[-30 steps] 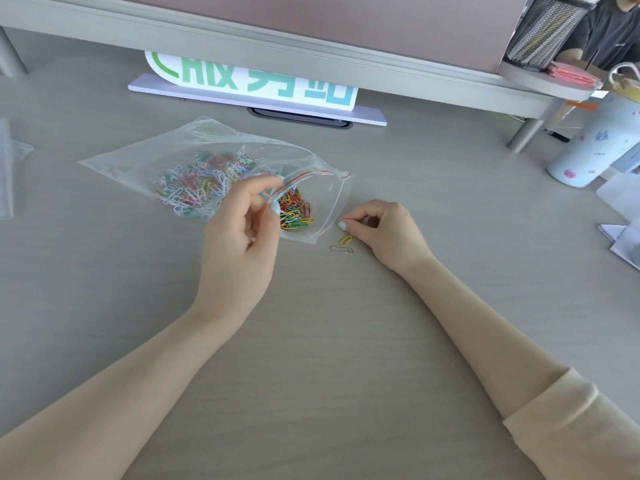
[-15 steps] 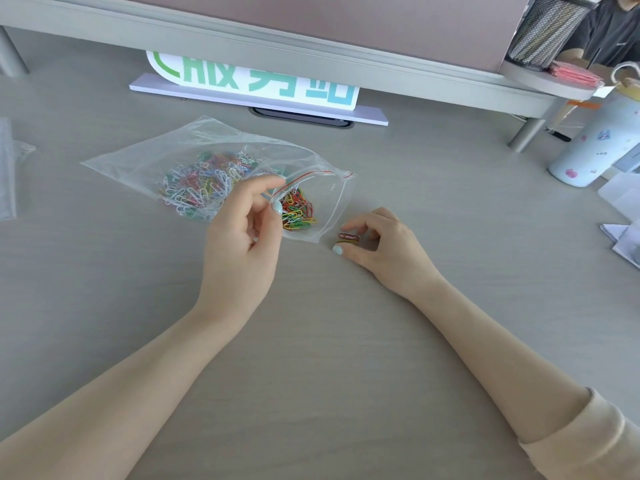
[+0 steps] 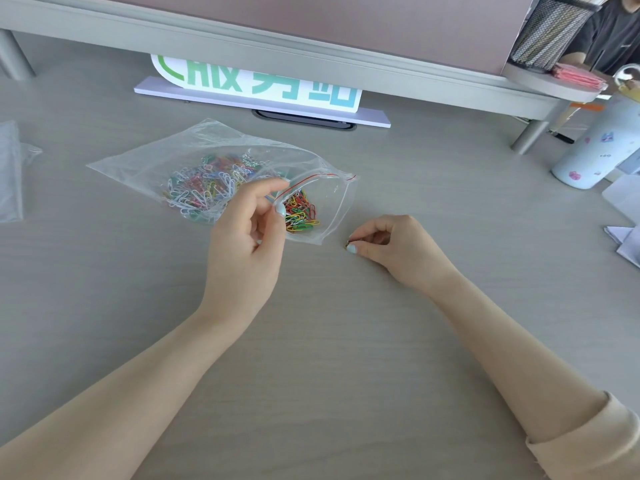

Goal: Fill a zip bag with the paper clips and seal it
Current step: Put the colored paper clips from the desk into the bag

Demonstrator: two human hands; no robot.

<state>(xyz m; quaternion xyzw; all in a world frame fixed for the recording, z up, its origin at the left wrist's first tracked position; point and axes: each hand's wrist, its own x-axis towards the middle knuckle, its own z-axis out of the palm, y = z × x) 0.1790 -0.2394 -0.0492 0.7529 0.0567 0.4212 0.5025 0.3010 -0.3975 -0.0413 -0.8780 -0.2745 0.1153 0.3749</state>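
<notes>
A clear zip bag with a red seal line lies on the grey desk, its mouth facing right and held apart. Inside it are two heaps of coloured paper clips; the smaller heap sits near the mouth. My left hand pinches the upper lip of the bag's mouth and lifts it. My right hand rests on the desk just right of the bag, its thumb and fingertips pinched on loose paper clips that are mostly hidden by the fingers.
A white sign with green characters stands under a grey monitor shelf. More clear plastic lies at the far left. At right stand a pale bottle, a mesh pen holder and papers.
My right hand gathered the loose clips beside the bag's mouth and slid slightly toward me, pinching them. My left hand kept holding the bag's mouth apart.
</notes>
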